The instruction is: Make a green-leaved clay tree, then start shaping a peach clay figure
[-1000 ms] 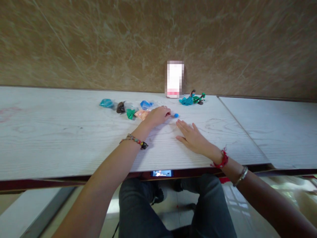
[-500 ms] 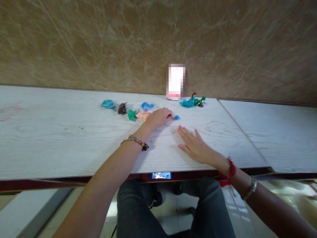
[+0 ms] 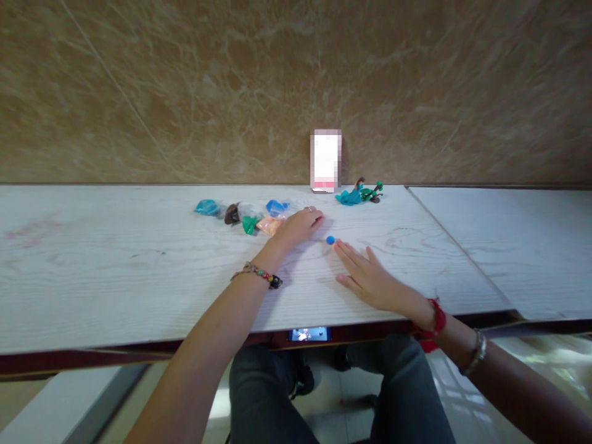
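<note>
A small blue ball of what looks like modelling clay lies on the white tabletop, a thin pale line, perhaps a stick, at its left. My right hand rests flat with its fingers stretched out, fingertips at the ball's right edge. Over the table, up and left of the ball, my left hand is loosely curled, its fingertips a little apart and no object visible in them. Beside its wrist lie clear packets of peach clay, blue clay, green clay, brown clay and teal clay.
A teal clay figure and a small green-and-brown tree-like piece sit near the wall. A blurred-out upright rectangle leans on the brown marbled wall. Below the table's front edge, a lit phone is visible.
The blue ball has come nearer to me and now meets my right fingertips. My left hand has drawn apart from it, its fingers looser. The whole view has shifted slightly.
</note>
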`<state>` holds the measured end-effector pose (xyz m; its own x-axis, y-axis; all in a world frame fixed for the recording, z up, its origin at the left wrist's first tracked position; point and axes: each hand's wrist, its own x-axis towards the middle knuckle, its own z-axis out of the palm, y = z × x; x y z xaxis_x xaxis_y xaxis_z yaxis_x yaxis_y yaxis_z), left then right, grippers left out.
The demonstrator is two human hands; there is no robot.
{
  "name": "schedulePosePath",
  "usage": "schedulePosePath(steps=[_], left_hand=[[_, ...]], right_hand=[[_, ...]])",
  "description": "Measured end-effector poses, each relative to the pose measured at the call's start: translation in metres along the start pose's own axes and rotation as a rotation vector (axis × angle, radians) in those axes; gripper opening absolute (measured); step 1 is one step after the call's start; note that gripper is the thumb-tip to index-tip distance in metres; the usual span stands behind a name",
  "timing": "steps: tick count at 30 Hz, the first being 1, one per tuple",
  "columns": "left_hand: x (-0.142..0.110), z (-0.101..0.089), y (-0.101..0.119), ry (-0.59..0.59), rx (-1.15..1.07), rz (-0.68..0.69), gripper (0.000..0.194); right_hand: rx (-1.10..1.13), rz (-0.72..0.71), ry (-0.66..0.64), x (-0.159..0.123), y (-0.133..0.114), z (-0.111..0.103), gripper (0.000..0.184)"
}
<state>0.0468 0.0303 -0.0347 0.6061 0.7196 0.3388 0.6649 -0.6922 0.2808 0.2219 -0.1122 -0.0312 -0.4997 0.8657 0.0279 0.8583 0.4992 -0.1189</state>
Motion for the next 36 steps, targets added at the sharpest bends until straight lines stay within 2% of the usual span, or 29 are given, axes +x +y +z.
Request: schedulePosePath(steps=[3,7,10,12,15,18,21,25,29,36], left_hand=[[0.000,-0.001,0.003,-0.015,-0.221,0.050,0.033],[-0.003,-0.008,0.004,-0.215,-0.458,0.006,0.036],[-0.005,-0.013,0.000,-0.273,-0.497,-0.031,0.043],[-0.005,-0.015,-0.003,-0.269,-0.495,-0.038,0.045],[-0.003,-0.012,-0.006,-0.240,-0.498,-0.037,0.037],[0.000,-0.006,-0.004,-0.141,-0.467,-0.072,0.029],[0.001,-0.001,0.000,-0.052,-0.388,-0.074,0.030],[0.002,0.001,0.001,0.019,-0.287,-0.027,0.032],[0.004,0.002,-0.003,0.042,-0.250,-0.014,0.034],[0.003,0.002,-0.004,0.028,-0.225,-0.008,0.035]], right_hand=[[0.015,0.021,0.007,0.012,0.006,0.001,0.056],[0.042,0.018,0.013,0.018,0.013,0.004,0.057],[0.063,0.051,0.024,0.017,0.015,0.005,0.057],[0.058,0.042,0.024,0.014,0.016,0.004,0.058],[0.043,-0.022,-0.004,0.012,0.018,0.002,0.057],[0.056,-0.018,-0.011,0.022,0.022,0.001,0.056],[0.068,0.021,0.003,0.032,0.025,0.001,0.058],[0.056,-0.029,-0.005,0.024,0.025,0.001,0.057],[0.062,-0.018,0.028,0.013,0.023,0.001,0.060],[-0.001,-0.022,0.052,0.024,0.024,0.003,0.056]])
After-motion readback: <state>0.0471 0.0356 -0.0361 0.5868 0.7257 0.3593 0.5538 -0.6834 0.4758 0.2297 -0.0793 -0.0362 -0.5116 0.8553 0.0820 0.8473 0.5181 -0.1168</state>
